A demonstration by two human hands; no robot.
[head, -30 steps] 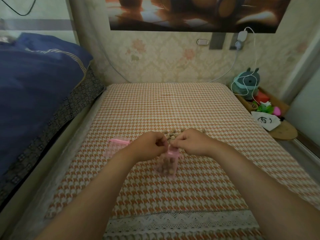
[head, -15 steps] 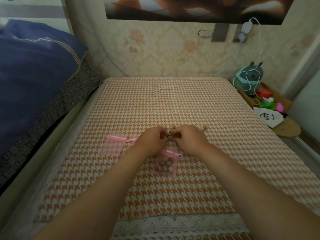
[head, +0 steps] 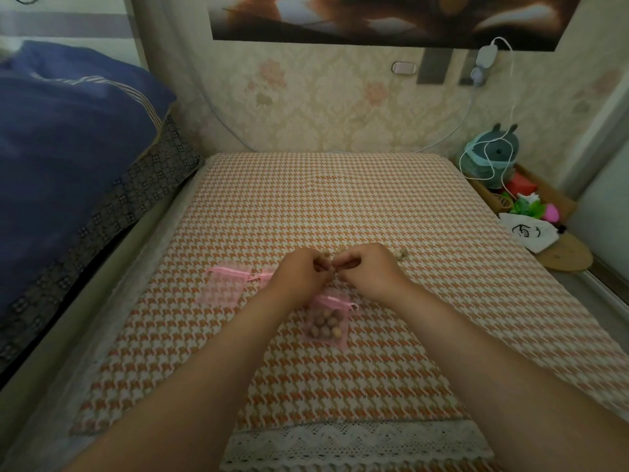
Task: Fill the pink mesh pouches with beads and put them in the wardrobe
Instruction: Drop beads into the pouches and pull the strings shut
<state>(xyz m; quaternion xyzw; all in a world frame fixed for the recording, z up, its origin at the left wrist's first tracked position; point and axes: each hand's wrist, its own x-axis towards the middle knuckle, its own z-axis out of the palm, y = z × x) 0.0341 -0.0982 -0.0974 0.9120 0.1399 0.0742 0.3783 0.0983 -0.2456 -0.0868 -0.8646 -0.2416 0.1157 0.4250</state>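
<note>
just now the left hand (head: 299,274) and the right hand (head: 369,271) meet above the middle of the houndstooth cloth (head: 340,199), fingers curled and tips almost touching, though whether they pinch anything is too small to tell. the filled pink mesh pouch (head: 326,324) lies flat on the cloth just at six o'clock of the hands, its ribbon end by the left wrist. an empty pink pouch (head: 223,287) lies at nine o'clock of the left hand, and a few loose beads (head: 402,254) sit at two o'clock of the right hand.
</note>
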